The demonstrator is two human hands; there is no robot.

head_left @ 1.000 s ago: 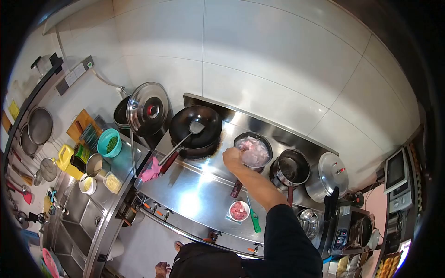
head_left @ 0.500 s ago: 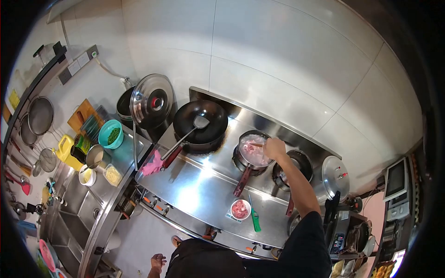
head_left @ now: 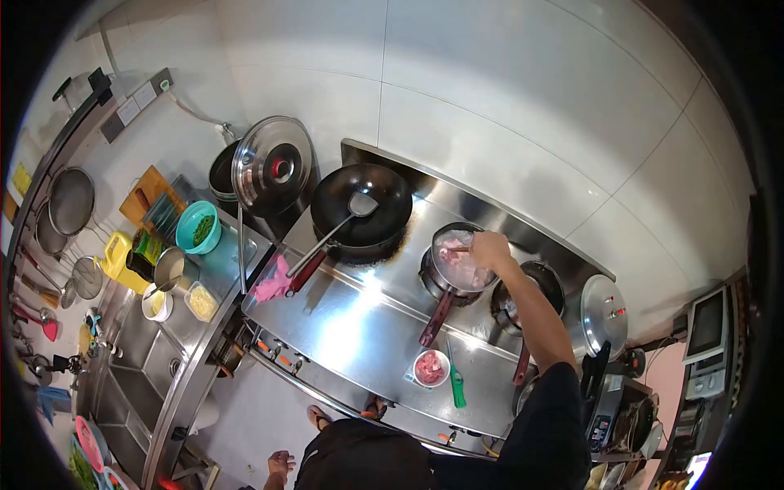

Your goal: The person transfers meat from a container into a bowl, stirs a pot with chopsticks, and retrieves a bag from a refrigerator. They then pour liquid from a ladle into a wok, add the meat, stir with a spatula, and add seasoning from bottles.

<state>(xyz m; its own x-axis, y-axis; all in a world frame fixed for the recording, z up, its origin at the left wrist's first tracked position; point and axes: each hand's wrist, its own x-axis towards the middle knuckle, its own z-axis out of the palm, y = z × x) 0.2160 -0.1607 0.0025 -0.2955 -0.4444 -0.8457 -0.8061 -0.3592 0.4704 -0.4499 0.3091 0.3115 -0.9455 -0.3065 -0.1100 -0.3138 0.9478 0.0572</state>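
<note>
My right hand reaches over the middle pan, closed around a thin brown wooden utensil whose far end dips into the pan. Pale pink meat pieces lie there in cloudy liquid. The pan's dark red handle points toward me. Low beside my body hangs my left hand, fingers loosely apart with nothing in them. On the steel counter nearer me stand a white bowl of raw meat and a green lighter with a long nozzle.
A large black wok with a metal spatula occupies the left burner. Another pan sits under my right forearm. A pink cloth lies at the counter's left end. The sink is farther left.
My right hand and the utensil have shifted slightly within the pan, still over the meat. The whole view has turned a little; my left hand stays low at my side.
</note>
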